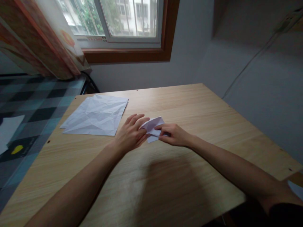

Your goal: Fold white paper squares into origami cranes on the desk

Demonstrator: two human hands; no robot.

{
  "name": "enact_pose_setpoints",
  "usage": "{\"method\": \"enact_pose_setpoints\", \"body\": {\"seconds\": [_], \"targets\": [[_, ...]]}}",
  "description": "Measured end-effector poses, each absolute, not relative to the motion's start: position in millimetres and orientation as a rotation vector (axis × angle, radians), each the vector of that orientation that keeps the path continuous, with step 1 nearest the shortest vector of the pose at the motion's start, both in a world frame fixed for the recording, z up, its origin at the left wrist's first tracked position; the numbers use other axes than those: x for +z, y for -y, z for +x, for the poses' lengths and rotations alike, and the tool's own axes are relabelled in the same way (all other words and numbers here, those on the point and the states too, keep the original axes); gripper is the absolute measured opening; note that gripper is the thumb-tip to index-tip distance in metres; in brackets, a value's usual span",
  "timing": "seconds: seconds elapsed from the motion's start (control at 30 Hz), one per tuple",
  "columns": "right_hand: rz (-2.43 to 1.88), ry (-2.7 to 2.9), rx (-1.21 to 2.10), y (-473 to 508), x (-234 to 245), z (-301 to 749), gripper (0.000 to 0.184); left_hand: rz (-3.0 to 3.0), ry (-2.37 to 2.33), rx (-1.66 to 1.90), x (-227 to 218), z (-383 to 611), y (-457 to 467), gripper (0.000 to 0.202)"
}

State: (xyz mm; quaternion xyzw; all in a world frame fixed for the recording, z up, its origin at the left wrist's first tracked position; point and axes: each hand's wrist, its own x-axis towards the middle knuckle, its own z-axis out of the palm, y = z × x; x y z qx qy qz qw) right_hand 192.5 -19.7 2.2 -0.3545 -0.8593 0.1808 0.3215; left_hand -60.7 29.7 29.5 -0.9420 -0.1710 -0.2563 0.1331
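A small folded piece of white paper (153,124) is held just above or on the wooden table, between my two hands. My left hand (132,131) has its thumb on the paper's left side, and its fingers reach over and behind that edge. My right hand (174,134) pinches the paper's right side between thumb and forefinger. One flap of the paper stands up, while a lower corner points towards me. Part of the folded paper is hidden by my fingers.
Creased white sheets (97,115) lie stacked on the table's far left. The wooden table (189,107) reaches to the wall below a window (132,19). On the left is a checked cloth surface (35,97) with a white sheet (10,130) on it. A cable (246,66) runs down the right wall.
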Motion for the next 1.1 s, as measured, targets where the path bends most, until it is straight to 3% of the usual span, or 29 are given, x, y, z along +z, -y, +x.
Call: {"method": "enact_pose_setpoints", "body": {"seconds": [0.1, 0.27, 0.4, 0.5, 0.7, 0.83, 0.97, 1.1], "targets": [[-0.951, 2.213, 0.497, 20, 2, 191, 0.008, -2.706, 0.533, -0.836, 31, -55, -27, 0.016], [-0.992, 2.146, 0.460, 21, 0, 189, 0.032, -2.638, 0.627, -0.889, 34, -48, -22, 0.022], [-0.886, 2.225, 0.357, 22, -3, 188, 0.019, -2.630, 0.717, -0.872, 31, -46, -21, 0.021], [-0.838, 2.284, 0.274, 22, -6, 187, 0.019, -2.660, 0.792, -0.932, 27, -46, -22, 0.017], [-0.919, 2.293, 0.189, 26, -4, 187, 0.019, -2.802, 0.851, -1.188, 14, -42, -26, 0.060], [-0.914, 2.289, 0.187, 28, -3, 185, 0.019, -2.818, 0.962, -1.335, 7, -43, -28, 0.074], [-0.843, 2.372, 0.219, 32, -2, 180, 0.020, -2.802, 1.135, -1.286, 10, -44, -30, 0.061], [-0.819, 2.474, 0.166, 39, 2, 174, 0.026, -2.659, 1.330, -1.319, 16, -44, -35, 0.021]]}}
